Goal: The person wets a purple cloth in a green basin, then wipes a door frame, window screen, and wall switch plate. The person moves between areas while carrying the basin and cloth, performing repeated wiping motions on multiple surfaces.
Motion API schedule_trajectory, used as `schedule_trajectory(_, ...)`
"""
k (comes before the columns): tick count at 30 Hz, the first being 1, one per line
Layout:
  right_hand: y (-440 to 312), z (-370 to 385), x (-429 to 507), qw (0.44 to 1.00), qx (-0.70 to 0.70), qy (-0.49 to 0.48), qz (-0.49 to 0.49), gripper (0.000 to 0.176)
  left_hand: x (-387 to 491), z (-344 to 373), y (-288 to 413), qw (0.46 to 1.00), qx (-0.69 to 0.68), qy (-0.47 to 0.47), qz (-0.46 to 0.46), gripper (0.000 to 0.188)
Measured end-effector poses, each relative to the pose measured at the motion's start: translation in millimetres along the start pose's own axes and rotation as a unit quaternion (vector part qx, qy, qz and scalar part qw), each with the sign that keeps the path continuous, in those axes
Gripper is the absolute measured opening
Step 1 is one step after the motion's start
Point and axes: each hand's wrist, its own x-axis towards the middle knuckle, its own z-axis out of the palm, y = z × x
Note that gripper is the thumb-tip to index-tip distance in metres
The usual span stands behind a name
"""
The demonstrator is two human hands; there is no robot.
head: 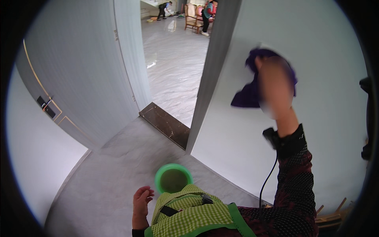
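Raised high against the white wall [220,139], my right hand [276,86] presses a dark purple cloth [247,94]; the hand is partly blurred. A corner of the cloth hangs out to the left, and a bit of a pale fitting shows at its top edge. My left hand [142,200] hangs low beside my green checked apron [189,213], fingers slightly curled and apart, holding nothing. Close to it on the floor stands a green plastic basin [158,177] with murky water [174,180] in it.
A grey door [80,59] with a black handle [46,106] stands swung open at the left. Beyond the dark stone threshold [165,126], two people [163,11] [207,16] work near upholstered chairs [191,14]. A cable [268,177] hangs from my right wrist; wooden furniture [334,217] sits at lower right.
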Motion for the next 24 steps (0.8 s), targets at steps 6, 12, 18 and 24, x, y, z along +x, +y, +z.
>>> schedule_trajectory(6, 41.0, -7.7, 11.8, 0.993, -0.039, 0.057, 0.092, 0.036, 12.8, 12.7, -1.4, 0.999, 0.024, -0.032, -0.015, 0.021)
schedule_trajectory(12, 26.6, 14.1, -30.6, 0.995, 0.008, -0.015, 0.099, 0.046, 11.9, 21.6, -3.1, 0.999, 0.031, -0.036, -0.017, 0.022)
schedule_trajectory(18, 1.5, 27.7, -70.1, 0.979, 0.056, -0.182, 0.069, 0.048, 2.0, 23.1, -1.2, 0.999, 0.038, -0.017, -0.014, 0.023)
schedule_trajectory(24, -1.6, 26.6, -85.2, 0.991, 0.087, -0.093, 0.044, 0.047, -8.4, 9.1, -3.9, 1.0, 0.009, 0.007, -0.007, 0.022)
